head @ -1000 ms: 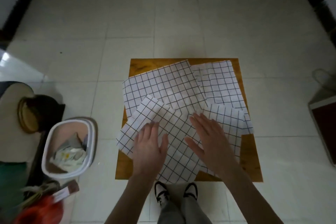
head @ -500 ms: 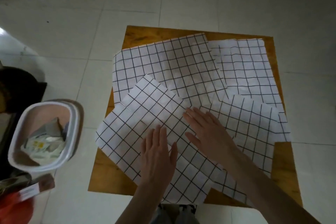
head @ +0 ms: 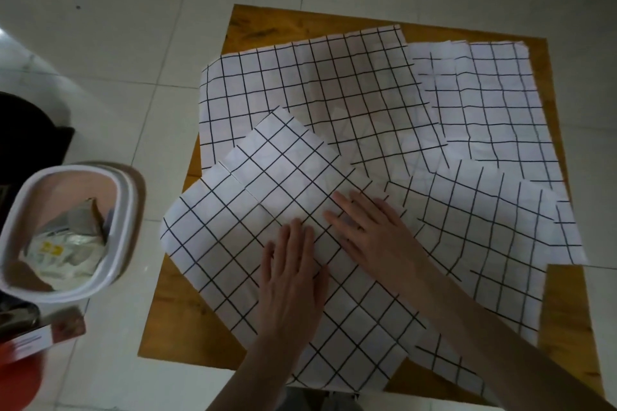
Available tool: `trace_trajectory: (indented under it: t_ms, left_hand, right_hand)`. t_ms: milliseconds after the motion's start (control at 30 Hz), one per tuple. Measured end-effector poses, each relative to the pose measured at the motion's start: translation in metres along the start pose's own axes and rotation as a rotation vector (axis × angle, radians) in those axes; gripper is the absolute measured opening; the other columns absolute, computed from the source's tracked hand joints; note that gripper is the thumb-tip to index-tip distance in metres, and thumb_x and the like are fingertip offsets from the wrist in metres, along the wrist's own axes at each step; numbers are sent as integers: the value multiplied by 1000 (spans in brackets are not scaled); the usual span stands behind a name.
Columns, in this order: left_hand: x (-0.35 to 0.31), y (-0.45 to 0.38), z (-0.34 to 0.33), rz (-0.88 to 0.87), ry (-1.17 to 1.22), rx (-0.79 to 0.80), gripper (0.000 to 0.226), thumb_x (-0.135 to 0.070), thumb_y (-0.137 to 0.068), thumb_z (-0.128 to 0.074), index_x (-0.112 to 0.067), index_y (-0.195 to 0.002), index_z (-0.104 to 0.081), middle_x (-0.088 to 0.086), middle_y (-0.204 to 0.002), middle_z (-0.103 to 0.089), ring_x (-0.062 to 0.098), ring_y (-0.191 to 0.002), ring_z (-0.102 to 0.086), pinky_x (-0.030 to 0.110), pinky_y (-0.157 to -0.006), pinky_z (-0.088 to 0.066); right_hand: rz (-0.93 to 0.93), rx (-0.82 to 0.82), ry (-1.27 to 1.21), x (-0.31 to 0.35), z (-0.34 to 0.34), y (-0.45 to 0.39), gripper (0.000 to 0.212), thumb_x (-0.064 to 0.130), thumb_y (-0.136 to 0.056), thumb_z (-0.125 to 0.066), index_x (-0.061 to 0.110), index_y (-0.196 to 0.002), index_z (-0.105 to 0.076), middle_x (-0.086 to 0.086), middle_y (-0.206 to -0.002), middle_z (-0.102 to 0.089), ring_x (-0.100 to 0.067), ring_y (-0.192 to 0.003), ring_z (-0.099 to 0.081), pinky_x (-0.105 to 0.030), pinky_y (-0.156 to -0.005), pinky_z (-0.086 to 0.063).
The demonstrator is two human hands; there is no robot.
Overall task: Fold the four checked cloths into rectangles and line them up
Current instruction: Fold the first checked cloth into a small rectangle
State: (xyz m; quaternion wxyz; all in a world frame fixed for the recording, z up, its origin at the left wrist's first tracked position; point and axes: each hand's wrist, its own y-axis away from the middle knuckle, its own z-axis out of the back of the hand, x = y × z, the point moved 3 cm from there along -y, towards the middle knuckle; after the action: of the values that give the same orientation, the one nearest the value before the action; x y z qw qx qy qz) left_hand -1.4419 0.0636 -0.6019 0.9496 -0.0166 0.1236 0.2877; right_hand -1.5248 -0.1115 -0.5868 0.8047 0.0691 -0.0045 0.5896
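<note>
Several white cloths with black checks lie overlapping on a small wooden table (head: 273, 23). The nearest cloth (head: 233, 227) lies turned diagonally on top, reaching the table's near edge. A second cloth (head: 317, 93) spreads at the back left, a third (head: 494, 103) at the back right, and another (head: 484, 243) at the right, partly under the diagonal one. My left hand (head: 293, 274) rests flat on the diagonal cloth, fingers together. My right hand (head: 377, 237) lies flat beside it, fingers spread, over the same cloth's right part.
A white-rimmed bin (head: 63, 230) holding crumpled wrappers stands on the tiled floor left of the table. A small box (head: 36, 340) and something red (head: 16, 384) lie at the lower left. A dark object (head: 30, 137) sits at the left edge.
The view has moved closer and tilted down over the table. Both hands stay flat on the diagonal cloth, and my left hand has slid a little toward my right hand.
</note>
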Motion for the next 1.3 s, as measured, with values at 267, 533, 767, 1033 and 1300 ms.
trace_trajectory:
  t_ms: [267, 533, 767, 1033, 1300]
  left_hand:
    - [9, -6, 9, -102, -101, -32, 57, -39, -107, -36, -18, -159, -42, 19, -157, -45, 37, -143, -46, 51, -119, -31]
    - [14, -16, 9, -124, -66, 6, 59, -39, -108, -34, -11, -161, -35, 15, -167, -32, 33, -155, -30, 57, -121, -33]
    - [24, -24, 12, -376, 19, 68, 59, -41, -113, -25, -13, -165, -24, 7, -174, -12, 24, -161, -8, 54, -126, -28]
    - [42, -29, 10, -338, 55, -18, 54, -32, -110, -40, -10, -160, -37, 8, -170, -27, 23, -160, -19, 51, -124, -31]
    - [36, -29, 17, -319, 188, -117, 33, -28, -104, -57, -16, -133, -69, 3, -144, -60, 26, -136, -54, 48, -108, -48]
  right_hand:
    - [-107, -33, 85, -3, 1, 28, 58, 46, -108, -32, 23, -160, -38, -3, -166, -37, -25, -154, -33, -53, -126, -22]
    - [-265, -108, 114, -13, 1, 60, 55, 44, -106, -43, 23, -157, -46, -13, -149, -52, -36, -139, -48, -56, -120, -32]
    - [-319, -205, 42, -18, 1, 72, 54, 44, -104, -48, 16, -151, -53, -12, -148, -52, -34, -140, -47, -52, -121, -31]
    - [-179, -228, -74, -25, -2, 57, 47, 43, -103, -45, 21, -140, -62, -4, -149, -54, -26, -139, -49, -45, -121, -27]
    - [-108, -387, -161, -26, 3, 50, 15, 26, -97, -66, 17, -105, -76, 3, -114, -70, -20, -109, -62, -42, -114, -36]
